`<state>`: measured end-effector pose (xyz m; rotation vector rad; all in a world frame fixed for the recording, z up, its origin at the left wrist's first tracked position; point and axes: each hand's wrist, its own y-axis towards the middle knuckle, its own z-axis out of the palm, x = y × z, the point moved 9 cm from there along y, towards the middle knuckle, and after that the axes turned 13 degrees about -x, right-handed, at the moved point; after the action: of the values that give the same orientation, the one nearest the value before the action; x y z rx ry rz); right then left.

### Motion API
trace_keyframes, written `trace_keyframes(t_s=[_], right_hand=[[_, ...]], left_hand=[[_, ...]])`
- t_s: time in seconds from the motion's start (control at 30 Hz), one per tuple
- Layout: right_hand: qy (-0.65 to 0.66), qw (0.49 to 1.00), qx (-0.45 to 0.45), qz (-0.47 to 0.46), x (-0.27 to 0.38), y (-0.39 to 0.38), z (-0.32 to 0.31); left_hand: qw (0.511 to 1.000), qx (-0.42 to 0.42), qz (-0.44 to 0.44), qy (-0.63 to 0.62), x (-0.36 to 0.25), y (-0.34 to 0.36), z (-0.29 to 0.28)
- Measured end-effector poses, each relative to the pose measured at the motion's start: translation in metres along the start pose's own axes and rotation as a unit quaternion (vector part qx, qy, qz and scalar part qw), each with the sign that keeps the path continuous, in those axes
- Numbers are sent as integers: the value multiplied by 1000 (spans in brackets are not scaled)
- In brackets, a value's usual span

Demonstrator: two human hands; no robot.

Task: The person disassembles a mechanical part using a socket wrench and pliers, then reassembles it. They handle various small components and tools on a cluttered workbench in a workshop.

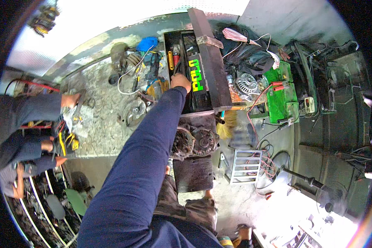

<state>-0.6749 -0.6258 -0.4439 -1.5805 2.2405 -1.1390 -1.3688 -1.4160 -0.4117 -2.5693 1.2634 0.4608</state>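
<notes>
My left arm, in a dark blue sleeve, stretches forward to an open black toolbox (200,112). My left hand (181,82) is closed low over its near compartment; what the fingers hold is hidden. Just beyond it, a yellow-handled tool (170,60) and a red-handled tool (176,58) lie in the box. The lid side bears bright green lettering. Nearer me, two round, dirty alternator-like parts (205,140) rest side by side on a dark wooden block (193,173). A hand (244,232), apparently my right, shows at the lower edge, its fingers unclear.
Left of the toolbox, a worn worktop (99,120) carries metal parts, a blue cloth (147,43) and cables. Other people (25,111) stand at its left. To the right are a green case (282,97), a metal rack (245,166), hoses and a fan (328,202).
</notes>
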Motion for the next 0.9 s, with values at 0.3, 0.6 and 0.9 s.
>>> trace_keyframes(t_s=[0.3, 0.6, 0.9], right_hand=[[-46, 974, -14, -221, 236, -127, 90], [160, 970, -161, 82, 414, -98, -41], [212, 855, -447, -156, 517, -106, -201]], left_hand=[[981, 112, 48, 148, 32, 37, 130], [946, -165, -117, -253, 18, -34, -22], [859, 149, 153, -465, -36, -319, -209]])
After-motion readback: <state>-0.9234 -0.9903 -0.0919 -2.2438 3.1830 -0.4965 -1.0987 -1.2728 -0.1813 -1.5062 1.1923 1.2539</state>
